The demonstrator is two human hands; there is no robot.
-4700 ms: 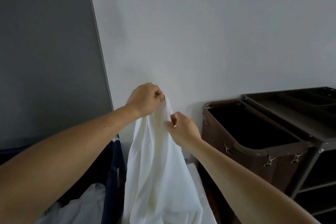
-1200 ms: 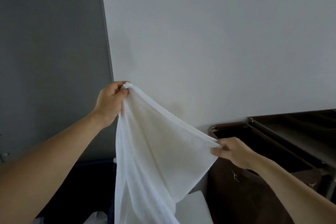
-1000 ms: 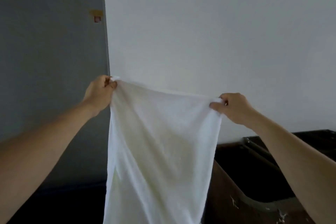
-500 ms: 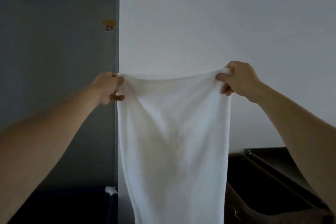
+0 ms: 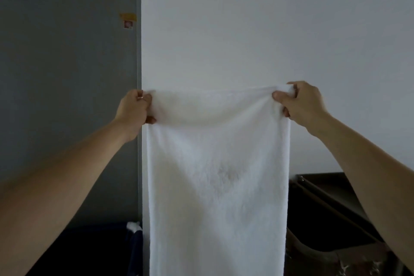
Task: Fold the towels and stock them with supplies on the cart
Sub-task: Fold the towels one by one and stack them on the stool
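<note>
A white towel [image 5: 217,186] hangs flat and stretched in front of me, its lower end running out of the bottom of the view. My left hand [image 5: 134,110] pinches its top left corner. My right hand [image 5: 300,103] grips the top right corner, with the cloth bunched between thumb and fingers. The top edge sags slightly between both hands. At the lower right, partly hidden by the towel and my right arm, stands the dark brown cart [image 5: 331,213].
A white wall [image 5: 268,29] fills the background. A grey door [image 5: 67,74] with a small yellow and red sticker [image 5: 128,20] is at left. A dark blue bin [image 5: 134,251] with a bit of white cloth sits at the bottom left of the towel.
My hands went from close together on a bunched towel to wide apart and raised, spreading the towel flat. Over the last half second the towel has hung a little straighter.
</note>
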